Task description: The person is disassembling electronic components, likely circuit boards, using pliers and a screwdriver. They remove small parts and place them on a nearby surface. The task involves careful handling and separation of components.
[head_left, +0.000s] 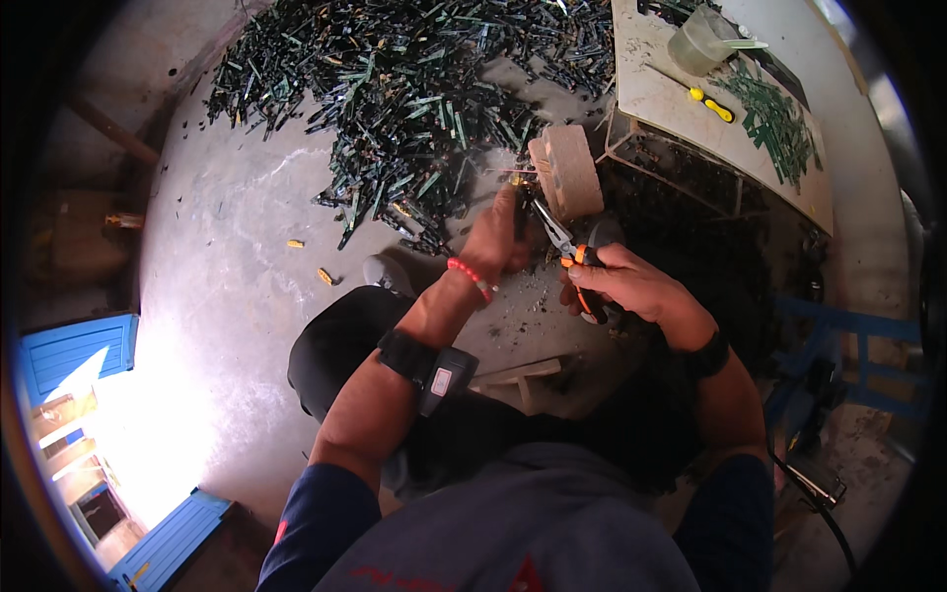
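Observation:
My right hand (631, 283) is wrapped around the orange-and-black handles of a pair of pliers (558, 233). Their metal jaws point up and left, toward a brick-coloured block (572, 176). Just left of the block, my left hand (496, 229) reaches forward with its fingers drawn together. By its fingertips is a small yellow-and-reddish piece (518, 180), too small to name. Whether the fingers grip it or another thing is hard to see, since the hand itself covers them. A red bead bracelet (472, 276) circles the left wrist.
A big heap of dark green and black strips (395, 89) spreads ahead on the floor. Two yellow pieces (326, 276) lie left. At right, a pale table (651, 79) bears a plastic jug (696, 41), a yellow-handled screwdriver (712, 104) and green strips (774, 123).

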Available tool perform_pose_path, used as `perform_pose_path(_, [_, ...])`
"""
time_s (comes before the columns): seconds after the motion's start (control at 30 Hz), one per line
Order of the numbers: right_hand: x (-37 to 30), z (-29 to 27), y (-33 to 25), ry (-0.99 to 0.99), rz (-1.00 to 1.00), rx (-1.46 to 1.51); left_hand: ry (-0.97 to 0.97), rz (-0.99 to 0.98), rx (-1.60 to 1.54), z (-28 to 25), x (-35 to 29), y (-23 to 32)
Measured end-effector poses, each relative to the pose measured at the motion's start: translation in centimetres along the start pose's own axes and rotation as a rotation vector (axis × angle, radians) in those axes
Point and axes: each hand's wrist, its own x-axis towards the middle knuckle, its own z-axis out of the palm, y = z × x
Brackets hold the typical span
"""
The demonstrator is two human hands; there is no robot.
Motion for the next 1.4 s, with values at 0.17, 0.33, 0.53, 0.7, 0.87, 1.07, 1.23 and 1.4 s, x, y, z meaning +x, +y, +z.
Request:
perform_pose_path(0.17, [0.1, 0.0, -0.5, -0.020, 0.031, 0.072, 0.004, 0.068, -0.146, 0.1, 2.4, -3.2])
perform_pose_path(0.33, [0.4, -0.3, -0.3, -0.053, 0.082, 0.186, -0.094, 0.024, -0.595, -0.1, 0.4, -0.8])
perform_pose_path(0.53, [0.7, 0.1, -0.3, -0.098, 0.109, 0.334, 0.059, 0.059, -0.529, 0.8, -1.0, 0.8])
perform_pose_path(0.7, [0.8, 0.3, -0.4, -0.086, 0.134, 0.375, 0.094, 0.126, -0.513, 1.2, -0.8, 0.3])
perform_pose_path(0.87, [0.7, 0.3, -0.4, -0.072, 0.129, 0.412, -0.023, 0.134, -0.591, 0.8, -0.2, -0.4])
perform_pose_path(1.07, [0.9, -0.7, 0.0, -0.105, 0.100, 0.374, -0.050, 0.113, -0.631, 0.7, -0.4, -0.6])
perform_pose_path(1.23, [0.8, -0.9, -0.1, -0.070, 0.057, 0.304, 0.157, 0.227, -0.319, 1.1, -1.1, -0.2])
perform_pose_path(1.4, [0.8, -1.7, 0.1, -0.050, 0.067, 0.208, 0.312, 0.382, -0.016, 1.1, -0.9, -0.8])
